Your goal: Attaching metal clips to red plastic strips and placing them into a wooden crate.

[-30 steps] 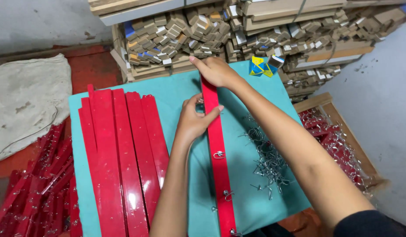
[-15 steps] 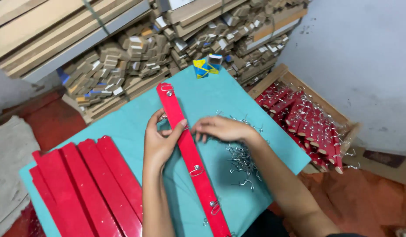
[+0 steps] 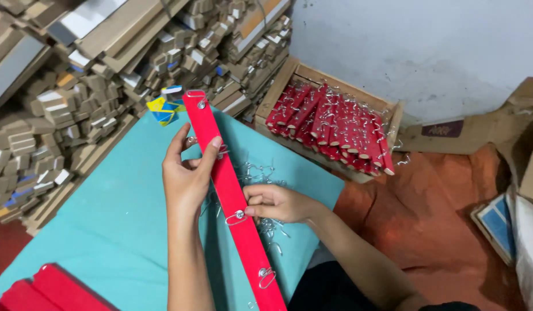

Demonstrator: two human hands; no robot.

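Note:
A long red strip (image 3: 229, 190) with metal hooks fixed along it lies diagonally on the teal table (image 3: 117, 219). My left hand (image 3: 189, 175) holds the strip near its upper half, thumb over the red face. My right hand (image 3: 275, 203) pinches the strip's right edge beside a metal hook (image 3: 238, 217) at mid-length. A further hook (image 3: 266, 277) sits lower on the strip. Loose metal hooks (image 3: 261, 175) lie in a pile on the table under and behind my right hand.
A wooden crate (image 3: 330, 124) of finished red strips with hooks stands right of the table. Stacked cardboard pieces (image 3: 76, 98) fill the back left. More red strips (image 3: 48, 291) lie at the bottom left. A blue-yellow packet (image 3: 164, 106) sits by the strip's far end.
The view has swung right. My right hand slid down the strip to the middle hook; my left hand keeps its hold higher up.

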